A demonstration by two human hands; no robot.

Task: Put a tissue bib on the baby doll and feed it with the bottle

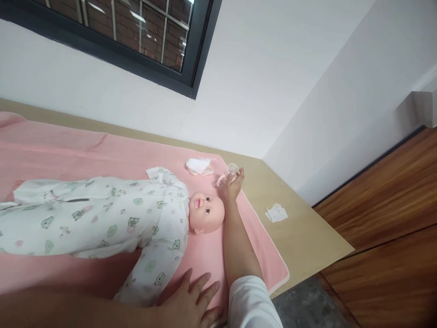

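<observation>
Clear object (231, 168) — at right hand (234, 186); left hand (189, 303) — just beside doll (119, 214)

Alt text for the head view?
A doll in patterned white clothes lies face up on a pink mat. The person's right hand is at a small clear item near its head; the left hand is spread near its sleeve. White paper lies on the tabletop.

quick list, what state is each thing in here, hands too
pink mat, spread out on the table
doll, dressed, on its back, eyes open
white paper, creased, on the table
white-and-clear wrapping, lying on the mat
left hand, fingers spread over the mat
right hand, at the clear object, grip unclear
</observation>
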